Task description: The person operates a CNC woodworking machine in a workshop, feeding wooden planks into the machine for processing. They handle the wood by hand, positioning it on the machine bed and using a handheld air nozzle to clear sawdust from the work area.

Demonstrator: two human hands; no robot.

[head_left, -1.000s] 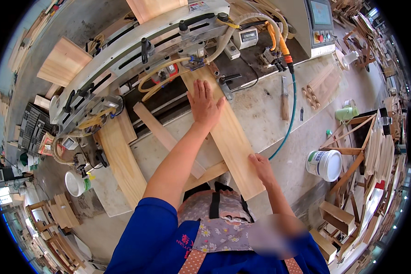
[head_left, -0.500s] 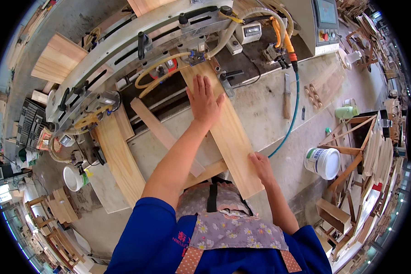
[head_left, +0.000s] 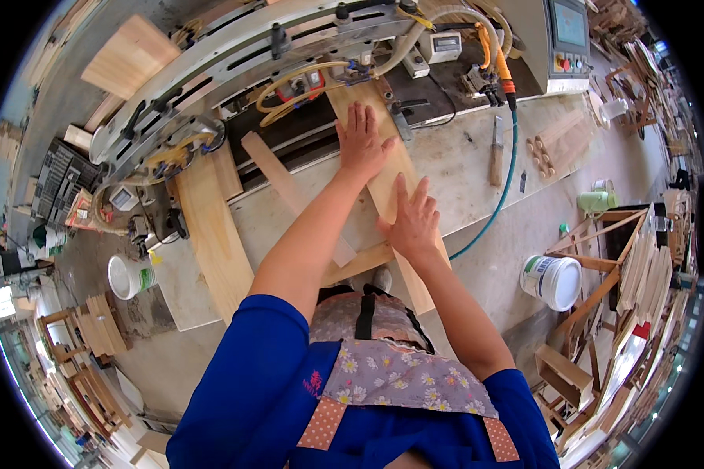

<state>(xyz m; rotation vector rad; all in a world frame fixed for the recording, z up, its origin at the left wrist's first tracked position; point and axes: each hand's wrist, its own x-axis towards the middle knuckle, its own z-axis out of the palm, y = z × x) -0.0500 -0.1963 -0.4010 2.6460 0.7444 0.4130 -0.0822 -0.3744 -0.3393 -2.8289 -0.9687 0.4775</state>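
Wooden board (head_left: 383, 184) is being pressed flat on the pale worktable (head_left: 461, 164), with its far end lying under the long machine arm (head_left: 235, 59). It is being held down by the left hand (head_left: 361, 144), set flat with fingers spread near the far end. It is also being held by the right hand (head_left: 411, 221), lying flat lower down on the same board. Nothing is being gripped; both palms are only being laid on top.

Fingers could be hurt, because the left hand is being kept close to the machine parts and the yellow hoses (head_left: 289, 82). The board could be pushed crooked, since it is only being pressed and not clamped. It could also be bumped by the thin strip (head_left: 289, 191) crossing beside it, or be caught on the green hose (head_left: 501, 195) lying just next to it.
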